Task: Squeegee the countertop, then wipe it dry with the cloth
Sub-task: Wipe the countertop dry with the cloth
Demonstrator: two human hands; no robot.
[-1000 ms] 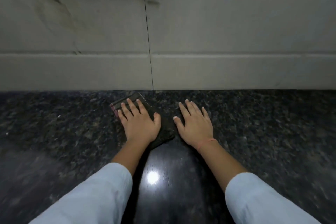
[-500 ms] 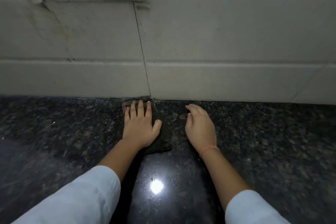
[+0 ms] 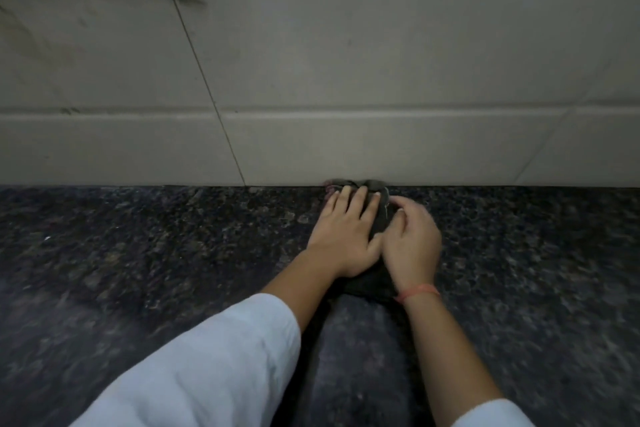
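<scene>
Fingers (image 3: 353, 201) of the L hand (image 3: 341, 239) lie straight and close together, pressing flat on the dark cloth (image 3: 381, 218). The R hand (image 3: 412, 246) sits right beside it, touching it. Its fingers (image 3: 401, 215) are curled down onto the cloth's right side & seem to grab it, tho it's blurry.

What's new: 1 sec ago both hands lay flat w/ fingers spread, and the cloth lay flat under the L fingers. Half a sec ago the R hand was off the cloth, on the bare countertop (image 3: 173, 253). Now the R hand has come over onto the cloth, so both hands push it together. The cloth is bunched up just past the L fingertips, touching the bottom of the wall (image 3: 381, 80). It has also slid to the right. The tile line (image 3: 214, 97) was straight ahead of the L fingers, and now it's way off to their left.

So this looks like the drying part, not the squeegee part; no squeegee shows. The strip by the wall is getting wiped, going rightward. Lots of countertop on both sides of the fingers prob. needs the cloth too.
</scene>
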